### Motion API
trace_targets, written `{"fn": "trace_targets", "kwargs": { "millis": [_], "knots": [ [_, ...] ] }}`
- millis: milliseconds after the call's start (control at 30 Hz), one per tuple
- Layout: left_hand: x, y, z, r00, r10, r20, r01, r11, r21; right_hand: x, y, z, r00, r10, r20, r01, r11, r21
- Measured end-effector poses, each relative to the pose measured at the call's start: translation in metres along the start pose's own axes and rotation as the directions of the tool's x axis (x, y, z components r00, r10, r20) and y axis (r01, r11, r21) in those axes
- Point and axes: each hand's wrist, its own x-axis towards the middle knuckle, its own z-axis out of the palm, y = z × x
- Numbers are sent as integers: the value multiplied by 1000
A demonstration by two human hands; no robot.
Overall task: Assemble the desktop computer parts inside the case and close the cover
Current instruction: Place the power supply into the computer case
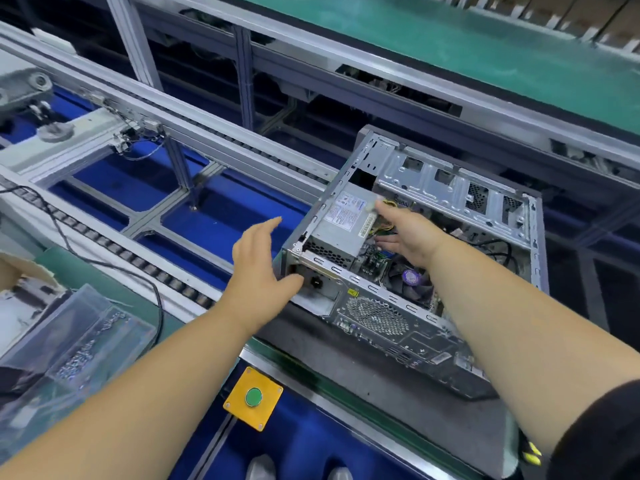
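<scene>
1. Two bare hands are in view, both reaching forward from the bottom edge toward one open computer case [408, 237].
2. The right hand [403, 232] sits inside the case, palm down, its fingers straight and spread, fingertips pointing toward 10 o'clock and touching the far edge of the power supply [341, 225]. It grips nothing.
3. The left hand [258, 258] is at 9 o'clock of the case, just beside its near left corner, fingers straight and pointing to 1 o'clock. Its thumb reaches toward the rear panel by the power socket [316, 281]; whether it touches the metal I cannot tell. It holds nothing.
4. Both forearms are bare; one dark sleeve [602, 434] shows on the right arm at 4 o'clock of the frame.
5. The single case lies on its side with the cover off, at 3 o'clock of centre, resting on a dark pallet [363, 362].
6. Inside it I count one grey power supply with a label, in the left corner; one cooler fan [410, 277] with a purple hub at 5 o'clock of the supply; and one bundle of yellow wires [384, 226] under the right hand.
7. One yellow box with a single green button [253, 397] sits at 6 o'clock.
8. One clear plastic tray [69, 344] holding small screws lies at 8 o'clock, on a green mat.
</scene>
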Motion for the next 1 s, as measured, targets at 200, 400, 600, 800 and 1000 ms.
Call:
{"fn": "trace_targets", "kwargs": {
  "millis": [200,400,600,800,1000],
  "knots": [
    [-16,10,16,929,-338,-148,293,920,-262,-7,-12,-14,938,-47,-344,-153,834,-529],
    [-27,34,41,806,-592,-23,460,649,-606,12,4,-13,979,-29,-202,-22,968,-249],
    [-29,64,60,776,-611,155,476,406,-780,10,10,-3,988,-102,120,102,995,6],
    [-12,91,65,740,-656,145,462,339,-820,24,8,2,967,-24,252,31,999,-23],
    [-7,86,71,778,-615,127,383,304,-872,37,14,2,971,-108,214,122,991,-54]
  ]
}}
